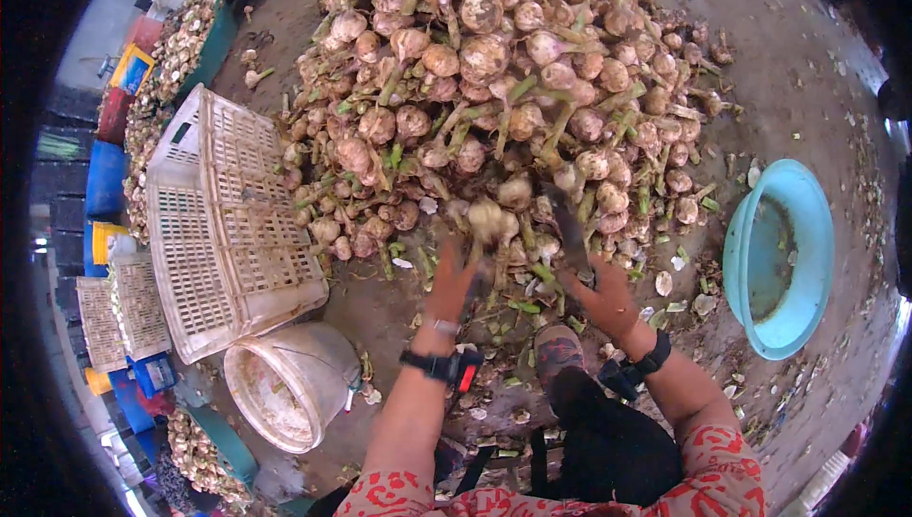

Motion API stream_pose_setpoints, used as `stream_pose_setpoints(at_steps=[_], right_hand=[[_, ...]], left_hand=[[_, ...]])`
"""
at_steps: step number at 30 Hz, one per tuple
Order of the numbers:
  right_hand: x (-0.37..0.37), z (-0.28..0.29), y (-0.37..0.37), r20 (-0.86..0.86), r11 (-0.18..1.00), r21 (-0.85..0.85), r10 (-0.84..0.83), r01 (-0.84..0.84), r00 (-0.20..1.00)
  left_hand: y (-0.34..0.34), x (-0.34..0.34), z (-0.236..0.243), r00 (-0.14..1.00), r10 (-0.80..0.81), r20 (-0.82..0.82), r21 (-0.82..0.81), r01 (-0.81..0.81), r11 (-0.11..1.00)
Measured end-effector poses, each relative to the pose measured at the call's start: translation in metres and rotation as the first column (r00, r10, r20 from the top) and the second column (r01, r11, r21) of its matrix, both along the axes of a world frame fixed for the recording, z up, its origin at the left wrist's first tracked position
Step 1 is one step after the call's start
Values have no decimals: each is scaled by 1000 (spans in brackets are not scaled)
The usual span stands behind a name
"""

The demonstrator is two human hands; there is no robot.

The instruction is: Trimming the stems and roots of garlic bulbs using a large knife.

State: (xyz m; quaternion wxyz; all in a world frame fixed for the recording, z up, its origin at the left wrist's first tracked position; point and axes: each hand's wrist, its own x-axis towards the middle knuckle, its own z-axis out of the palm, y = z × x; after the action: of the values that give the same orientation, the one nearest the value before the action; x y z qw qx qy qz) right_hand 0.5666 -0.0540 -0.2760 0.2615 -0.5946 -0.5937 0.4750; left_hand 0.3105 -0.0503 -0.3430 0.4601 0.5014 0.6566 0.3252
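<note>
A large heap of garlic bulbs (484, 59) with cut green stalks lies before me. My left hand (451, 284) reaches to its near edge, fingers blurred by motion. Just beyond those fingers is a smeared pale garlic bulb (484, 221); whether the hand grips it I cannot make out. My right hand (608, 303) is closed on a knife (568, 230), whose dark, long blade points away from me into the bulbs. Dark straps circle both wrists.
A white slatted plastic crate (237, 218) and a tilted whitish bucket (285, 384) stand at left. A turquoise basin (822, 261) leans at right. Stalk scraps and peelings litter the floor around my shoe (559, 351). More garlic fills green containers (211, 47) at far left.
</note>
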Motion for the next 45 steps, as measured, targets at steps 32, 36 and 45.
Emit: stream_pose_setpoints(at_steps=[32,36,45], right_hand=[[-3,-4,-24,391,920,218,223,-325,893],[-13,7,-16,-165,946,212,281,-245,945],[-24,46,1,-397,956,156,289,-246,871]], left_hand=[[-63,47,167,944,-157,290,147,118,982],[-62,47,160,953,-178,-247,259,242,935],[-60,52,114,246,514,822,-516,-59,854]])
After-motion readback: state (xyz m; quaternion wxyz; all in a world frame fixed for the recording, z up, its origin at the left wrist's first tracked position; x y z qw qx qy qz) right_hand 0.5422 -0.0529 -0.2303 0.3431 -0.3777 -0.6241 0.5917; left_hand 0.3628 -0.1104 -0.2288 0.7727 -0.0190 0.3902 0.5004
